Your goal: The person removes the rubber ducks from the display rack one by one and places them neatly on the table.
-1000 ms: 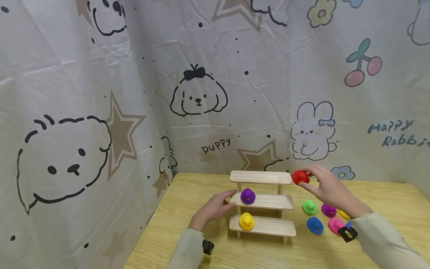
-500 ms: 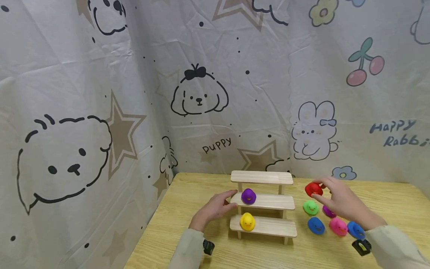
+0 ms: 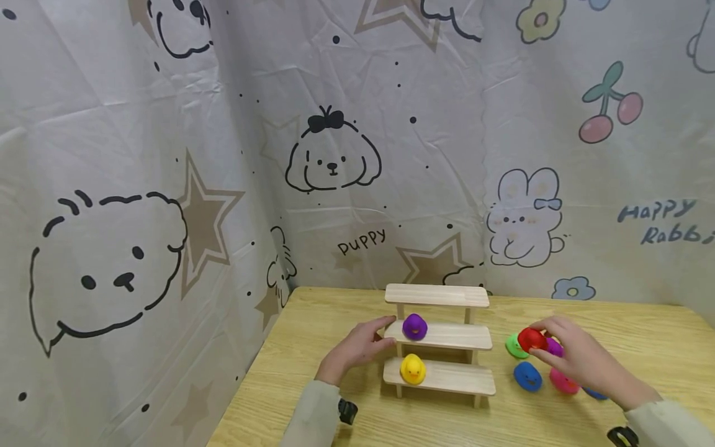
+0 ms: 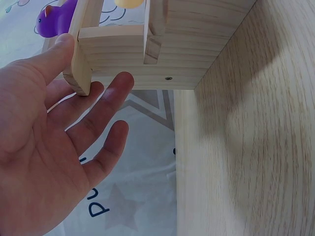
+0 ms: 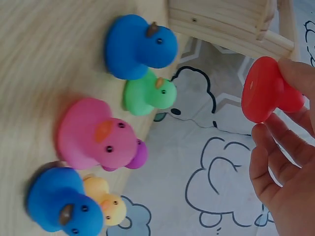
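Observation:
My right hand (image 3: pixel 586 360) pinches a red rubber duck (image 3: pixel 531 339) between thumb and fingers, off the table. In the right wrist view the duck's flat base (image 5: pixel 258 91) faces the table. At the three-tier wooden shelf (image 3: pixel 455 336), my left hand (image 3: pixel 357 347) grips the left end of the middle tier, thumb on one face and fingertips on the other. A purple duck (image 3: pixel 414 327) sits at the left of that tier, and a yellow duck (image 3: pixel 413 370) on the bottom tier. The top tier (image 3: pixel 438 295) bears nothing.
Right of the shelf, a green duck (image 3: pixel 515 346), a blue duck (image 3: pixel 527 377), a pink duck (image 5: pixel 96 135), a magenta duck (image 3: pixel 554 346), another blue duck (image 5: pixel 64 201) and a yellow duck (image 5: pixel 113 209) stand on the wooden table (image 3: pixel 313 304). A printed curtain (image 3: pixel 436 155) hangs behind.
My right hand has carried the red duck from beside the top tier rightward and down, so that it now overlaps the green duck in the head view. The left hand keeps its place.

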Action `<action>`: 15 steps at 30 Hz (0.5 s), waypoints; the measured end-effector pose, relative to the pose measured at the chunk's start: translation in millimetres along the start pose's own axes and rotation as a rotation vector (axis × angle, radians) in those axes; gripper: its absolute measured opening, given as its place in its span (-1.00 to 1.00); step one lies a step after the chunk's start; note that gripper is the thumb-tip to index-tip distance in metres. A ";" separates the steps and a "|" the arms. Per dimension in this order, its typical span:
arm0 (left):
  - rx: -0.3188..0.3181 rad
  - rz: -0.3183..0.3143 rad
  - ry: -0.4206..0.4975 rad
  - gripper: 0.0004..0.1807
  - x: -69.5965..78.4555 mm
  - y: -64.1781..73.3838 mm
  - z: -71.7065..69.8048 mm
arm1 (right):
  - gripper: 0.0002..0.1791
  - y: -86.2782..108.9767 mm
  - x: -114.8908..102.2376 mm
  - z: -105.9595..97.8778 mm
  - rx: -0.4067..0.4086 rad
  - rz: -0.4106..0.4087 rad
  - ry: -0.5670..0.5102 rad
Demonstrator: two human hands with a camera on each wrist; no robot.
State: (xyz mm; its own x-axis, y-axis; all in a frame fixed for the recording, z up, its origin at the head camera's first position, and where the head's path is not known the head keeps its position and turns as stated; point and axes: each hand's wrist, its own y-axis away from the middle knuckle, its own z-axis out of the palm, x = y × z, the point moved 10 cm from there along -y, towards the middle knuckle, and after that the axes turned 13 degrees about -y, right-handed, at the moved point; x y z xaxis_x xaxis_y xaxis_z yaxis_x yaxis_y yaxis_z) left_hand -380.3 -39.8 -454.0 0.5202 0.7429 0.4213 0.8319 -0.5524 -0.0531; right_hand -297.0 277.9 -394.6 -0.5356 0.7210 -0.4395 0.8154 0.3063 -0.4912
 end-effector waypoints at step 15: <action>-0.006 -0.016 0.005 -0.45 1.0 1.5 0.1 | -0.61 23.0 7.3 11.6 -0.055 0.051 -0.053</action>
State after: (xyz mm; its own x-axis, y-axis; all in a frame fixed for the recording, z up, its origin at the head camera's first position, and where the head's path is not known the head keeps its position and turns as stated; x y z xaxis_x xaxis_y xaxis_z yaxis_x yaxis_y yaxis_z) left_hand -378.5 -39.8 -453.7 0.5061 0.7496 0.4267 0.8387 -0.5431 -0.0408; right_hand -284.7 283.1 -417.9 -0.5028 0.7031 -0.5027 0.8519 0.3047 -0.4259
